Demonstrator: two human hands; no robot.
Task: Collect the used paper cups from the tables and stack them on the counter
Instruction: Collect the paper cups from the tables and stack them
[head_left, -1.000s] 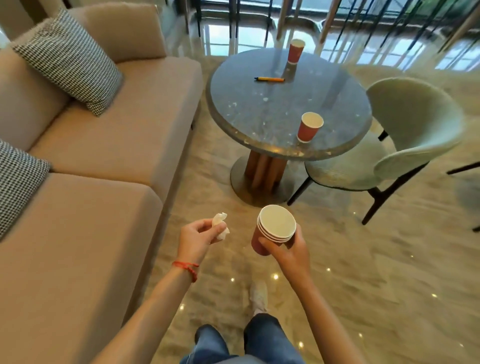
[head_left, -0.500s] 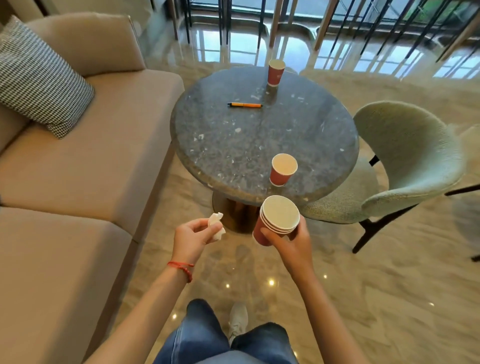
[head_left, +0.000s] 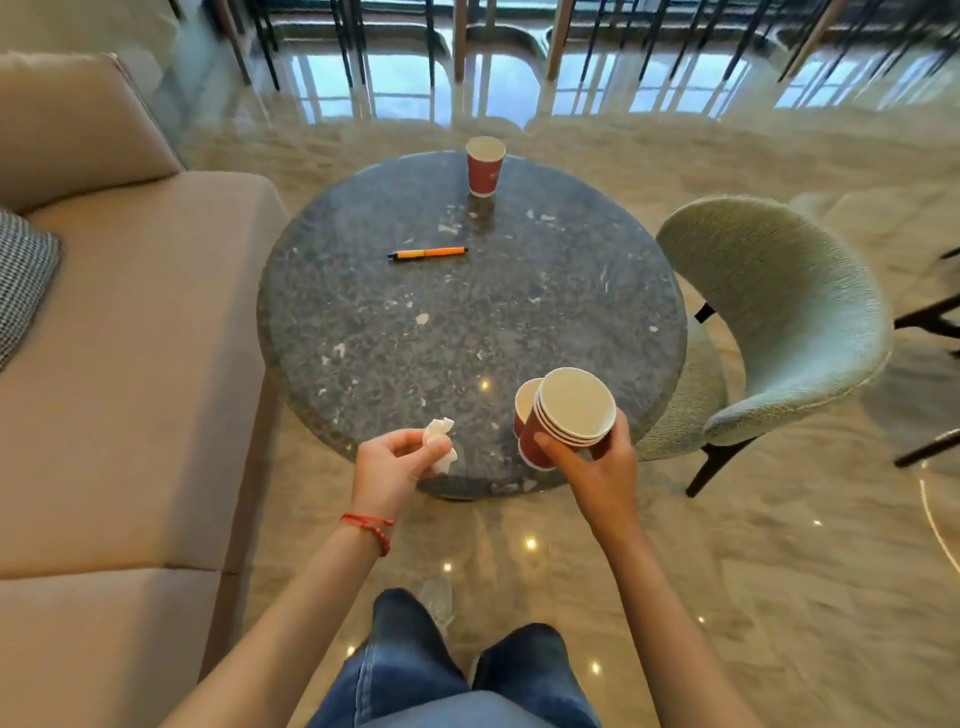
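Several nested red paper cups with white insides (head_left: 566, 421) are held in the right hand (head_left: 597, 467), thumb and fingers curled round the tilted stack, above the near edge of the round dark speckled stone table (head_left: 467, 322). Just behind the stack, partly hidden by it, a single red paper cup (head_left: 524, 410) is seen on the tabletop — whether the two are touching cannot be told. A second lone red paper cup (head_left: 485, 166) is stood upright at the far edge of the table, well apart from the others. A crumpled white tissue (head_left: 440, 447) is pinched between thumb and fingertips of the left hand (head_left: 392, 470), whose wrist is circled by a red string bracelet (head_left: 371, 525). An orange pen with black ends (head_left: 427, 253) is laid on the table, between the far cup and the centre. A beige fabric sofa (head_left: 130, 338) is set to the left — a pale green upholstered chair (head_left: 779, 312) is drawn up on the right.
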